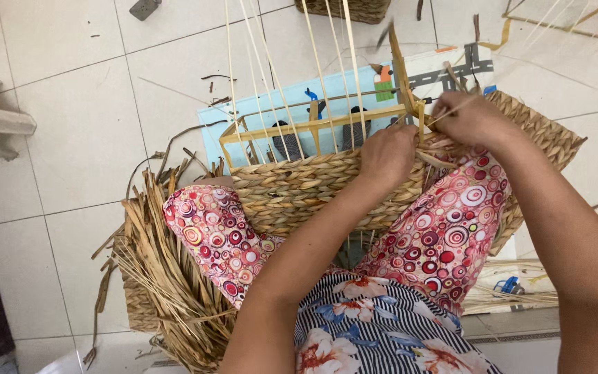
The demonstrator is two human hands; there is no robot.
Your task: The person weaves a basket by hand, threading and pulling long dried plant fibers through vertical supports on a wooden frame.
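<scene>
Our left hand (387, 154) curls over the rim of the half-woven basket (292, 190), fingers closed on the braided weave. Our right hand (470, 119) pinches a pale straw strand (451, 111) beside the upright bamboo stakes (327, 62). The basket rests across our knees above the tiled floor (70, 138). A bundle of dried straw (160, 270) lies by our left leg.

Light was bright, even and diffuse, daylight-like, source unclear. White floor tiles (84, 125) looked slightly washed out, no hard glare. Shadows were soft and faint, darker under the dried straw bundle (160, 277). Focus mostly sharp; the thin upright canes (271, 69) blurred slightly. Mild wide-angle stretch at edges.
</scene>
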